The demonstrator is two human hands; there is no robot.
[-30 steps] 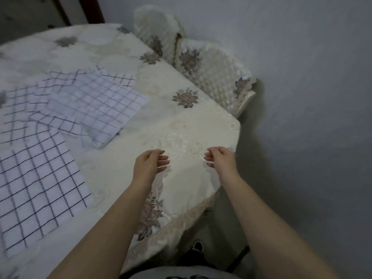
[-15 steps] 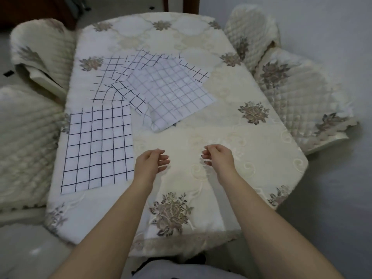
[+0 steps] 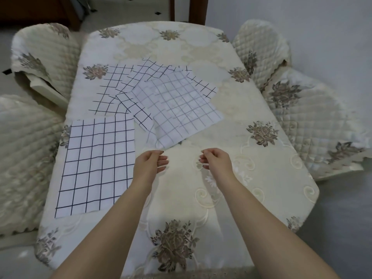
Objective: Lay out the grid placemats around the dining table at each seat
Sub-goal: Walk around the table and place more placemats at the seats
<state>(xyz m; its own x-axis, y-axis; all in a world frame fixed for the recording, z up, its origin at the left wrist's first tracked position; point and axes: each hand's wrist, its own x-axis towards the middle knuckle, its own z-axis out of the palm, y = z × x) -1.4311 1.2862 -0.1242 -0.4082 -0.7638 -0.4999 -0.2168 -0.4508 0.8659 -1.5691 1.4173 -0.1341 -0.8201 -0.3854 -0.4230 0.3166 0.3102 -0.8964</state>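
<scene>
One white grid placemat [image 3: 96,164] lies flat at the table's near left side. A loose pile of several grid placemats [image 3: 177,107] overlaps in the middle of the table. My left hand [image 3: 150,164] hovers just below the pile's nearest corner with fingers loosely curled, holding nothing. Level with it and a little to the right is my right hand [image 3: 216,161], also loosely curled and holding nothing. Neither hand touches a placemat.
The table [image 3: 261,178] wears a cream cloth with brown flower motifs. Quilted covered chairs stand on the left [image 3: 24,148], far left [image 3: 46,55], far right [image 3: 261,47] and right [image 3: 314,121]. A grey wall runs along the right side.
The view has swung left from the table's right corner and wall to the whole tabletop. Both hands keep their loosely curled pose and now sit nearer the placemat pile.
</scene>
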